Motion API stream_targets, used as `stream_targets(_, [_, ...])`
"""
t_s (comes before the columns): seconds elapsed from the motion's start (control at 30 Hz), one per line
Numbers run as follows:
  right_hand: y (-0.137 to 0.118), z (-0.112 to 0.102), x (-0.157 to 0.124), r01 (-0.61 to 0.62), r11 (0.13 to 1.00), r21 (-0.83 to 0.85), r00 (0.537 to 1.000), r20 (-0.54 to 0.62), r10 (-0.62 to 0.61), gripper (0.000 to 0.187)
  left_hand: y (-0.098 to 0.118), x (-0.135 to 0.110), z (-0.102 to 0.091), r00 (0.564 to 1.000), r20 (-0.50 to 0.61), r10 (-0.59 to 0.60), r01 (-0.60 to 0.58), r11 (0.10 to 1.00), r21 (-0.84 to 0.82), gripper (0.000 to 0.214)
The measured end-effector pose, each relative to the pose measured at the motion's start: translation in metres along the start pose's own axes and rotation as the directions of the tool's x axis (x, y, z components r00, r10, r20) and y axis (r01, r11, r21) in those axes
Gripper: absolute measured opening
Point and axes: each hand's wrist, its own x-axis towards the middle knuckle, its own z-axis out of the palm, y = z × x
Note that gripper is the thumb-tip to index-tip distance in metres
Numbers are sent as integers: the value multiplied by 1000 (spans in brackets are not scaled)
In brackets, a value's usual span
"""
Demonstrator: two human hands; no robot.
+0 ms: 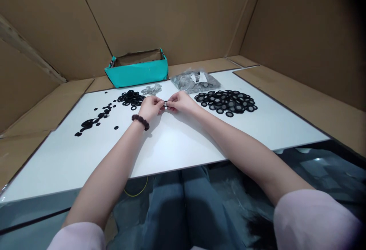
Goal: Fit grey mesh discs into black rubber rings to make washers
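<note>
My left hand [151,106] and my right hand [179,102] meet above the middle of the white board. Between their fingertips they pinch a small black ring [166,104] with something grey at its centre, mostly covered by the fingers. Just left of my left hand lies a heap of black rings [130,98], with a small pile of grey discs [152,89] behind it. To the right of my right hand spreads a larger heap of black rings with grey centres [228,101]. A dark hair tie [140,121] circles my left wrist.
Small black discs [88,123] are scattered over the left of the white board [183,143]. Behind stand a teal box [137,73] and a clear bag of grey discs [196,81]. Cardboard walls [171,17] enclose the back and sides.
</note>
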Motion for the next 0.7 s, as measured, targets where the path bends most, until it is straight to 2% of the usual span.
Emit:
stream_targets(0.13, [-4,4,-3,-87,984,157,996,11,87,19,-1,0,2,998,-60,1,-4,998,-55,9])
stream_targets(0.3, [-10,4,-5,-184,933,310,982,25,185,19,2,-2,-1,999,-47,24,-29,995,-93,19])
stream_targets(0.53, [-11,5,-6,-219,930,295,975,93,200,20,3,-2,-1,998,-40,50,-51,998,-37,25])
stream_targets(0.7, [-10,4,-6,-178,948,263,984,75,164,22,6,-3,-4,998,14,68,-67,997,-45,24])
